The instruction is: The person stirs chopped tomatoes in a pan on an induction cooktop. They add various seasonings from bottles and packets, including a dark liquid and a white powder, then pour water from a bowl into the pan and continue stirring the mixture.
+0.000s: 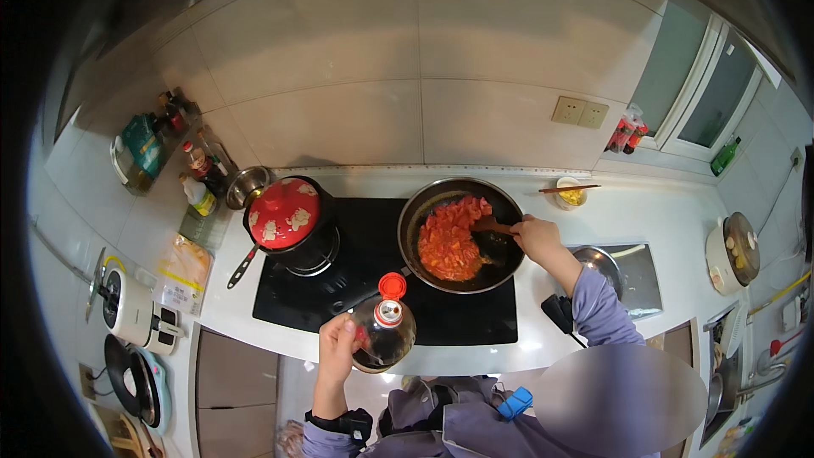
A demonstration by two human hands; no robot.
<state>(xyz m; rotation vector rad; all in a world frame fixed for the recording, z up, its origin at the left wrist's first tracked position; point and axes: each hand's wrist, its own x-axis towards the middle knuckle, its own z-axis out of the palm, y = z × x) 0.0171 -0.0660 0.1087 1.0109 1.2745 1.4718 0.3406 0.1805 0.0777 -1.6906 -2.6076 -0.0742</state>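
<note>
My left hand (337,342) grips a large clear bottle (391,345) of dark liquid by its side, at the front edge of the stove. The bottle's red flip cap (392,286) is raised, and its mouth faces up. In my right hand (539,238) is the handle of a wooden spatula (491,225), whose blade rests in the frying pan (502,264). Chopped, cooked-down tomatoes (448,245) fill the pan's left and middle part, with some juice around them. The pan sits on the right side of the black glass cooktop (362,235).
On the left burner stands a black pot with a red patterned lid (283,213), its handle pointing front-left. A metal bowl (248,187) and sauce bottles (202,162) are beyond it. Chopsticks lie across a small bowl (570,196); right of the stove are a metal bowl (598,267) and a tray (642,280).
</note>
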